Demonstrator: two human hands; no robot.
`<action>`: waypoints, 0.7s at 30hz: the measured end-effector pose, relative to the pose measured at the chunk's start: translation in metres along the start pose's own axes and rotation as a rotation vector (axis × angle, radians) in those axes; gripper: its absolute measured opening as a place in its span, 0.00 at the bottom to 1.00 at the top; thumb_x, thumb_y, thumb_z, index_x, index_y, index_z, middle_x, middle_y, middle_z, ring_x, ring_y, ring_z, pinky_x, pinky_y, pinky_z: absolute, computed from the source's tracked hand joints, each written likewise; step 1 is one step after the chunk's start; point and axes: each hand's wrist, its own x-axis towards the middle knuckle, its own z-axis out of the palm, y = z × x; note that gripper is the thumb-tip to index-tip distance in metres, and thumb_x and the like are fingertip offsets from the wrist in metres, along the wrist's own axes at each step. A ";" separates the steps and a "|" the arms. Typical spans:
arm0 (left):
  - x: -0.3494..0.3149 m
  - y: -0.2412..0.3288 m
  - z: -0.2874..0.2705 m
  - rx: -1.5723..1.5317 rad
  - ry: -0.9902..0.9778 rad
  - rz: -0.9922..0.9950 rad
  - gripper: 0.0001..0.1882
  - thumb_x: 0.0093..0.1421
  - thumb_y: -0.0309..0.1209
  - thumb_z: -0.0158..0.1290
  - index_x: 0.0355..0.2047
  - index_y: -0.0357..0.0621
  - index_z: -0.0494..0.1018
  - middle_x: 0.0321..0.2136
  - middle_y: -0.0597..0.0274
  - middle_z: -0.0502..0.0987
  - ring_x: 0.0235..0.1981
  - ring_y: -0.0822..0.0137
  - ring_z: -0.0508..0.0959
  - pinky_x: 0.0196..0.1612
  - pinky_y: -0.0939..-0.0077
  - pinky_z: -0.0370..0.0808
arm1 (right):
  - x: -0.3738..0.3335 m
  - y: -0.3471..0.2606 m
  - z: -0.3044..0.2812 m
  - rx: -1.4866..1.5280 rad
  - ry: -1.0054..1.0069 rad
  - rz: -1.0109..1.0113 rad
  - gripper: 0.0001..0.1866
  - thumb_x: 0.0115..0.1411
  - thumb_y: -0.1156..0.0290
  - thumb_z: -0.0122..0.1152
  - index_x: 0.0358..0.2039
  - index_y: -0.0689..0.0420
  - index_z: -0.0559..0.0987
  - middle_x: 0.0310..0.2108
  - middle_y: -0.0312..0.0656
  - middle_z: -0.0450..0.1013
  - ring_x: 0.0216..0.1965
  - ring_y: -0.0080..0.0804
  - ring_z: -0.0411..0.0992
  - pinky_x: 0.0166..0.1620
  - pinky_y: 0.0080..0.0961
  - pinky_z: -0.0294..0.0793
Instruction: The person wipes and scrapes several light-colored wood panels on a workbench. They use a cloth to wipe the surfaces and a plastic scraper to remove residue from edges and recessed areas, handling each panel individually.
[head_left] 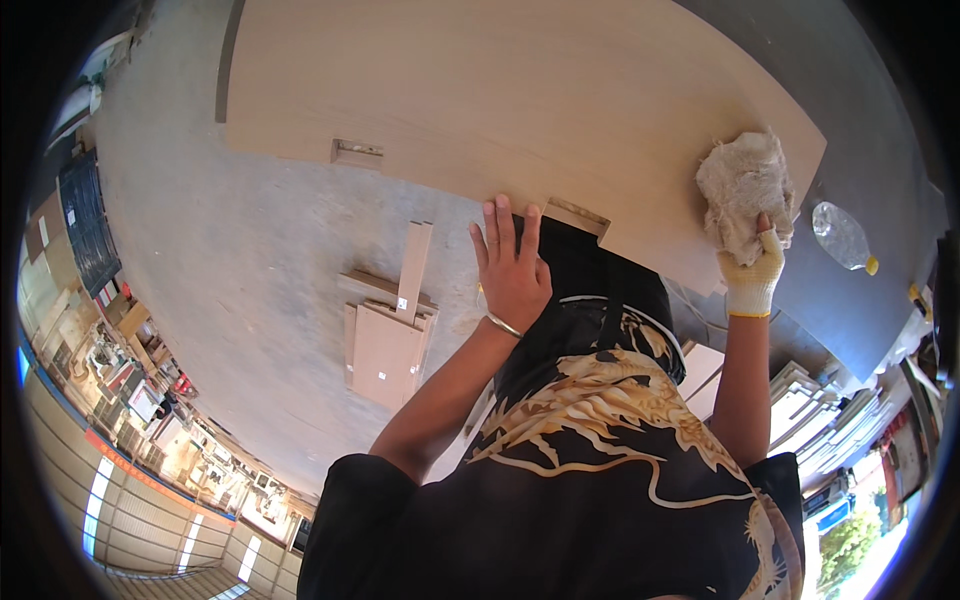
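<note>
A large light-brown wooden panel (pixel 480 90) lies in front of me, with two rectangular notches cut into its near edge. My left hand (pixel 514 265) is bare, with a bangle at the wrist. Its fingers are stretched out, the tips resting on the panel's near edge beside the right-hand notch. Toward the panel's right end, my right hand (pixel 752 278), in a white glove that leaves fingertips bare, grips a crumpled beige rag (pixel 745 190). The rag lies against the panel and hides most of those fingers.
A clear plastic bottle (pixel 840 233) with a yellow cap lies on the grey surface right of the panel. Several cut boards (pixel 388 345) are stacked lower left of it. Black-wrapped goods (pixel 88 220) stand at far left, and more stacked boards (pixel 825 410) at lower right.
</note>
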 end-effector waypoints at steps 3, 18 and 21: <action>0.003 -0.003 -0.004 0.023 -0.015 0.029 0.42 0.58 0.25 0.51 0.76 0.51 0.64 0.78 0.36 0.52 0.80 0.36 0.47 0.78 0.30 0.40 | 0.003 0.004 0.004 -0.028 0.082 0.028 0.31 0.69 0.71 0.55 0.72 0.55 0.66 0.67 0.51 0.71 0.68 0.56 0.71 0.70 0.60 0.71; 0.037 -0.016 -0.030 -0.048 -0.180 0.166 0.44 0.55 0.24 0.56 0.74 0.63 0.67 0.78 0.46 0.56 0.80 0.38 0.51 0.76 0.27 0.45 | 0.104 -0.041 0.213 -1.695 -0.056 -0.736 0.25 0.67 0.62 0.65 0.63 0.55 0.81 0.56 0.46 0.83 0.58 0.36 0.80 0.62 0.30 0.76; 0.040 -0.019 -0.034 -0.026 -0.209 0.177 0.41 0.57 0.26 0.56 0.73 0.62 0.68 0.77 0.50 0.59 0.79 0.43 0.54 0.76 0.28 0.47 | 0.207 0.012 0.294 -1.979 -0.007 -0.764 0.32 0.65 0.49 0.62 0.64 0.52 0.79 0.60 0.51 0.80 0.62 0.54 0.76 0.64 0.42 0.75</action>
